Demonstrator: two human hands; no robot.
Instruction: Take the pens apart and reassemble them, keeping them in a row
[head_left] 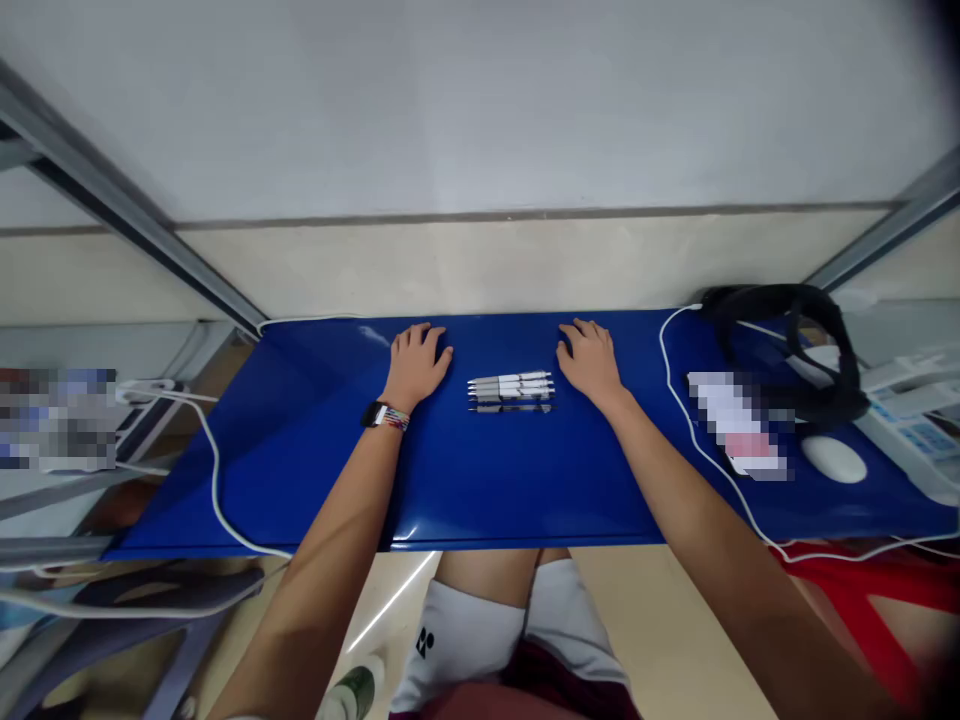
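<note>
Pens (517,384) lie side by side in a small row on the blue tabletop (480,480), between the person's two hands; most have white barrels, and a dark one lies nearest the person. The left hand (417,368) rests palm down on the far part of the surface, fingers spread and holding nothing, with a watch (373,415) on a multicoloured band at its wrist. The right hand (589,362) lies likewise flat and loose beyond the pens' other end, touching none of them.

The blue surface is glossy, with light glinting along its near edge. To the right, a white cable (662,345) curves past a blurred-out flat device (739,425), a black strapped headset (847,370) and a white rounded object (834,459). At the left, another white cord (216,480) loops over the corner.

Slanting metal posts (217,285) flank the table. Behind it stands a wall (480,120), grey above and cream below. Pale floor (622,600) shows underneath, with a red seat (885,590) at the right.
</note>
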